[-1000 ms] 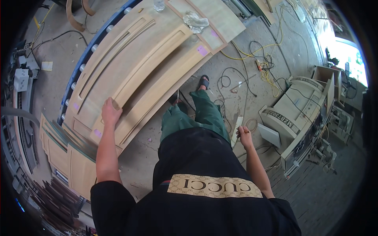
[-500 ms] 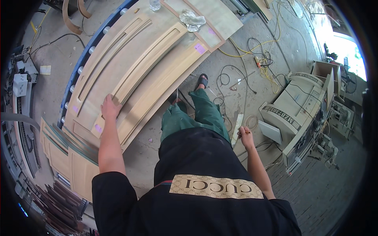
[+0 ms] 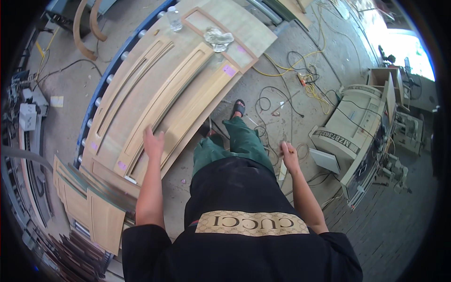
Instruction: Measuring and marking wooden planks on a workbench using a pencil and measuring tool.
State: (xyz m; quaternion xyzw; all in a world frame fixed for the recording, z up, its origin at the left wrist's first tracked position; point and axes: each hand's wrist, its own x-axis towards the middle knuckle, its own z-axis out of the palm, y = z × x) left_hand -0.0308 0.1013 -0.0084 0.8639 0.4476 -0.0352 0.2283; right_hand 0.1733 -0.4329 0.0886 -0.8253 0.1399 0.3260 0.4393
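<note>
My left hand (image 3: pixel 153 142) hangs by the right edge of the middle wooden door panel (image 3: pixel 164 100), its fingers apart. Whether the fingertips touch the wood, I cannot tell. To the left lies a narrower pale panel (image 3: pixel 104 113) with long slots, and a third pale panel (image 3: pixel 206 103) lies on the right, by the near edge of the work surface. Away from the panels, my right hand (image 3: pixel 290 158) is held above the floor with its fingers closed. Something small and brownish shows at its fingers, too small to name.
A blue-railed roller conveyor (image 3: pixel 98 101) borders the far left of the work surface. A clear bottle (image 3: pixel 174 19), crumpled plastic (image 3: pixel 218 39) and a thin wooden frame (image 3: pixel 194 13) sit at the top. Cables (image 3: pixel 300 89) cross the floor near a beige machine (image 3: pixel 354 115). Panels (image 3: pixel 105 218) lean lower left.
My left hand has moved from the left edge of the middle panel across to its right side. My right hand stays closed and sits a little higher; the view has shifted slightly.
</note>
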